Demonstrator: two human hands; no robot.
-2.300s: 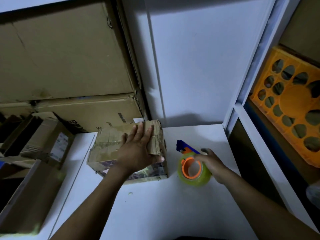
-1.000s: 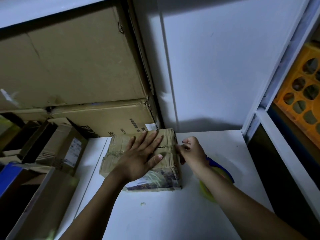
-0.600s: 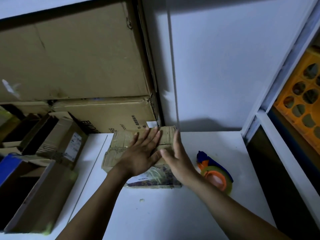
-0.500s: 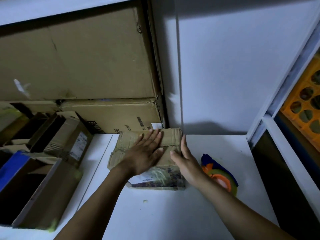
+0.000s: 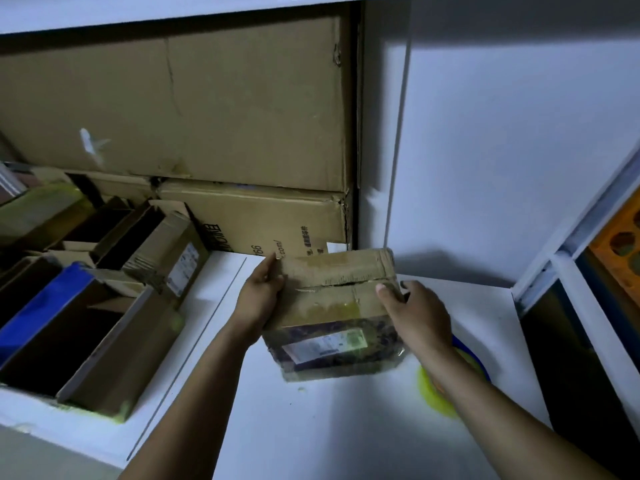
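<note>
A small worn cardboard box (image 5: 332, 299), taped over and with a label on its near side, is tilted above the white table (image 5: 311, 427). My left hand (image 5: 259, 296) grips its left edge, thumb on top. My right hand (image 5: 415, 317) grips its right edge, thumb on the top flap. A tape dispenser (image 5: 436, 389) with a yellow-green roll and blue body lies on the table under my right forearm, mostly hidden.
Large cardboard boxes (image 5: 194, 109) are stacked against the wall at the back left. Several open smaller boxes (image 5: 104, 327) crowd the left of the table. A white frame post (image 5: 554, 271) and an orange crate (image 5: 620, 247) are at the right.
My right hand left the tape dispenser on the table and came to the box. Both hands moved from lying flat on the box top to gripping its sides, and the box is now tilted.
</note>
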